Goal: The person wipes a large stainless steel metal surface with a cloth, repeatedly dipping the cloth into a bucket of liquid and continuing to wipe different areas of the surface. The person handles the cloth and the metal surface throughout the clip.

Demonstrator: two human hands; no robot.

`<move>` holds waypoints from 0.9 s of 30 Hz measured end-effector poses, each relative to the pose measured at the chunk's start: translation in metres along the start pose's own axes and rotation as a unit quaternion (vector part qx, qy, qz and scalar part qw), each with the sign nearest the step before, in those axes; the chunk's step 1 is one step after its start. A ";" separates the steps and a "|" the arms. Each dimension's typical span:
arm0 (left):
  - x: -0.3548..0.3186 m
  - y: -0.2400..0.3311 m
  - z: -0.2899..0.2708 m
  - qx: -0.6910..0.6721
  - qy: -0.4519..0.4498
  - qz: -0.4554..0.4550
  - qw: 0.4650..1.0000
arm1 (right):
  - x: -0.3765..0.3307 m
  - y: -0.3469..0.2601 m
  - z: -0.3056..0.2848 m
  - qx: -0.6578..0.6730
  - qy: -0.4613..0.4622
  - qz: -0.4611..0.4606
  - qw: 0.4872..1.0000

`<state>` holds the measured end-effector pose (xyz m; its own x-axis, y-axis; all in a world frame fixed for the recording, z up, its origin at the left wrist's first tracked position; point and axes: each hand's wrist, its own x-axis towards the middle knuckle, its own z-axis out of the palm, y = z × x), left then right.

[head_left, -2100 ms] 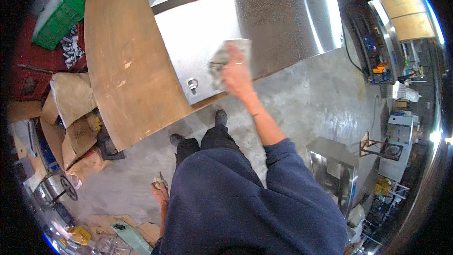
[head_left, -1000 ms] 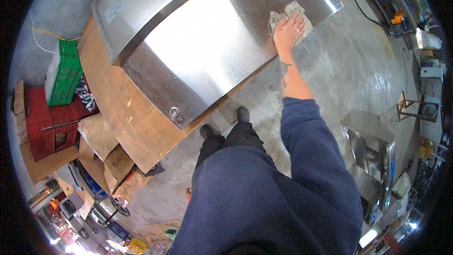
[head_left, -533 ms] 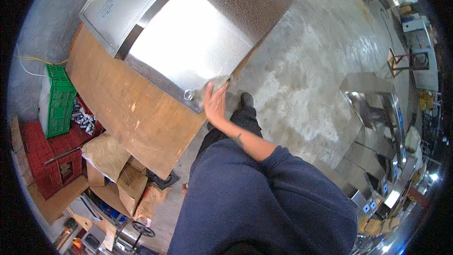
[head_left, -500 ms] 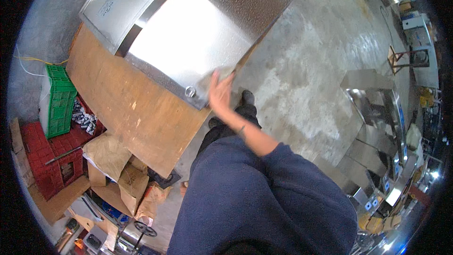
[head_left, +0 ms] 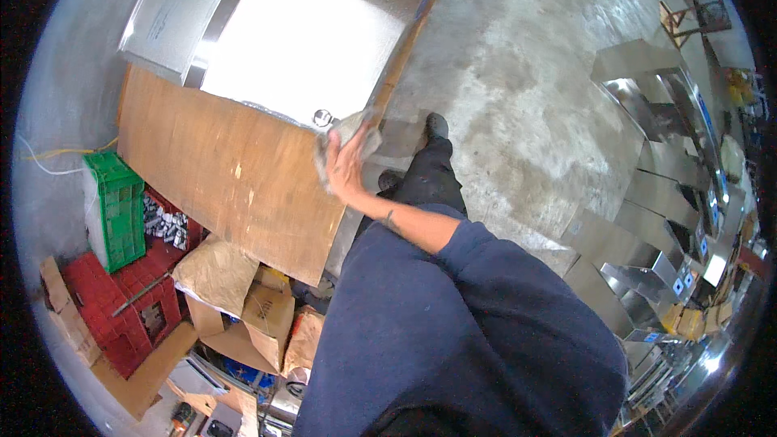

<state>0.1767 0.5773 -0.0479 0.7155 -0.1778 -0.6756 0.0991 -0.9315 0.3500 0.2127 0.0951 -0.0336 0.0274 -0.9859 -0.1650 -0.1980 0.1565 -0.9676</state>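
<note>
My right hand (head_left: 346,166) presses a crumpled greyish cloth (head_left: 366,139) at the near right corner of a shiny stainless steel panel (head_left: 299,40). Its fingers point away from me and rest over the cloth, with the thumb side to the left. A small round metal fitting (head_left: 323,118) sits on the panel just left of the cloth. Glare whitens much of the steel. Beneath the panel is a brown wooden board (head_left: 235,170), whose near part sticks out. My left hand does not show.
Left of the board stand a green crate (head_left: 117,210), a red crate (head_left: 133,307) and an open cardboard box (head_left: 267,307). A raised steel piece (head_left: 178,16) adjoins the panel's far left. Steel parts (head_left: 647,218) stand on the concrete floor (head_left: 518,113) at right.
My right hand and the cloth have moved left and slightly nearer, along the panel's corner. The whole view has shifted, and fingertips seen left of my torso are out of sight.
</note>
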 end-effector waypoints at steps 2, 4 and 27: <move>0.000 -0.004 0.001 0.004 -0.007 0.001 1.000 | -0.001 -0.002 -0.004 -0.010 -0.040 0.038 0.998; 0.006 0.002 0.006 0.001 -0.010 0.006 1.000 | 0.014 -0.006 -0.008 -0.014 -0.057 0.070 0.996; 0.083 0.213 0.039 0.055 -0.040 0.079 0.995 | 0.254 -0.051 -0.057 0.011 0.089 0.039 0.995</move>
<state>0.2302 0.3518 -0.0555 0.6576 -0.3454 -0.6695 -0.0902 -0.9184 0.3851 0.1742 -0.1669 -0.0155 -0.1611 -0.9654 -0.2052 -0.1716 0.2321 -0.9574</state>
